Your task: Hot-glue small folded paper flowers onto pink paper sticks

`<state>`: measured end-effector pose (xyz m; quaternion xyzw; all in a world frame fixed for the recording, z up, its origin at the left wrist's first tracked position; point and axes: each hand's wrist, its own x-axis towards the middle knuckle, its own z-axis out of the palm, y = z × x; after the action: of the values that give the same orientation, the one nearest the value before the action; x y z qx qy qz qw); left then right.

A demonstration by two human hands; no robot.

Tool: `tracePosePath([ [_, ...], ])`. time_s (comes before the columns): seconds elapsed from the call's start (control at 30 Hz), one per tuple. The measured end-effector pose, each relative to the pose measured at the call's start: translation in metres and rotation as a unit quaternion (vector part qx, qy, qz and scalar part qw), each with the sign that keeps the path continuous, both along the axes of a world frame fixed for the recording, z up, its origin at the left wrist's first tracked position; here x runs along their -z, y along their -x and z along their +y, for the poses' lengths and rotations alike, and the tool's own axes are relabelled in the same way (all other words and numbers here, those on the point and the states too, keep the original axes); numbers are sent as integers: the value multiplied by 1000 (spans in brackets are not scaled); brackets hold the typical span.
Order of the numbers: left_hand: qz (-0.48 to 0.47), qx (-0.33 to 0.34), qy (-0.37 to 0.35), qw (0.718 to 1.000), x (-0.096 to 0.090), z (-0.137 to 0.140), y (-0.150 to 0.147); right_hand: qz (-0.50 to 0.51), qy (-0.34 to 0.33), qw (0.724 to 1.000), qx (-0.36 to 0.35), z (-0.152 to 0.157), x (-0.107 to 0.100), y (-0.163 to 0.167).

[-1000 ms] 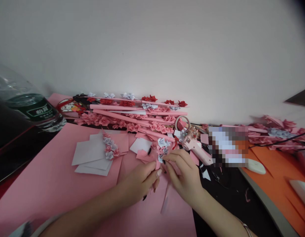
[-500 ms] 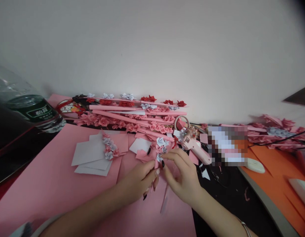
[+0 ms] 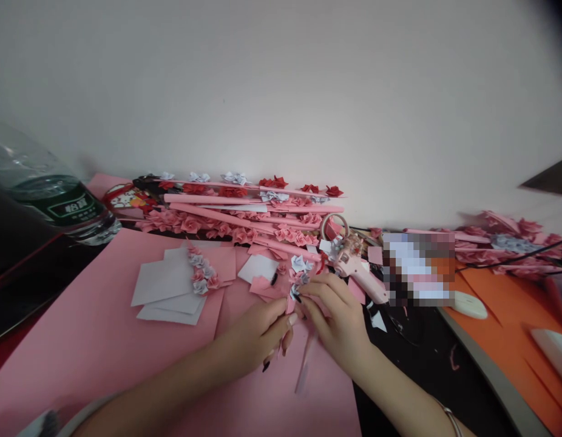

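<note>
Between my two hands is a paper flower stem (image 3: 291, 303), a pink strip topped by folded white and pink paper flowers (image 3: 299, 264). My left hand (image 3: 258, 331) is closed around the strip below the blossoms. The fingertips of my right hand (image 3: 338, 315) pinch the lowest white paper flower (image 3: 294, 292) against the stem, partly hiding it. Under the hands lies a large pink paper sheet (image 3: 172, 370). A thin translucent stick (image 3: 303, 367) rests on it just below my right hand. To the left, a finished-looking flower sprig (image 3: 201, 270) lies on white paper squares (image 3: 160, 282).
Pink rolled stems with paper flowers (image 3: 244, 221) are heaped along the wall. A pink glue gun (image 3: 363, 273) and a tape roll (image 3: 334, 226) sit behind my right hand. A water bottle (image 3: 67, 200) leans at left; a white mouse (image 3: 468, 304) and orange paper (image 3: 504, 303) are at right.
My right fingertips have shifted slightly and press closer to the lowest white flower. The blossoms have moved a little to the right; my left hand keeps its grip on the strip.
</note>
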<state>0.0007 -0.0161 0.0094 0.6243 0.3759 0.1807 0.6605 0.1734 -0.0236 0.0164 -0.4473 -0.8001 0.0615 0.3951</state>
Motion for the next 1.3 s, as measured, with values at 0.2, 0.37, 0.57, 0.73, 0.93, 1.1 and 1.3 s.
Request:
tracePosePath([
  [0.2,-1,11,-6,1000,1,1,0,-2,0,1000,1,0,1,0],
  [0.37,2,0,0,1000,1,1,0,-3,-4,1000,5,2,1,0],
  [0.57,-54,-29,50,997,4,2,0,0,-44,999,-21,-3,-7,-5],
  [0.73,-119,-72,93,986,2,5,2,-13,-106,992,62,-3,-19,-33],
  [0.93,-124,-102,70,985,-1,6,4,-104,-25,957,269,13,-6,-77],
  [1.1,-97,-128,61,985,-4,6,4,-133,86,927,340,19,11,-88],
  [1.3,-114,-129,81,982,0,8,5,-117,114,928,334,22,12,-93],
])
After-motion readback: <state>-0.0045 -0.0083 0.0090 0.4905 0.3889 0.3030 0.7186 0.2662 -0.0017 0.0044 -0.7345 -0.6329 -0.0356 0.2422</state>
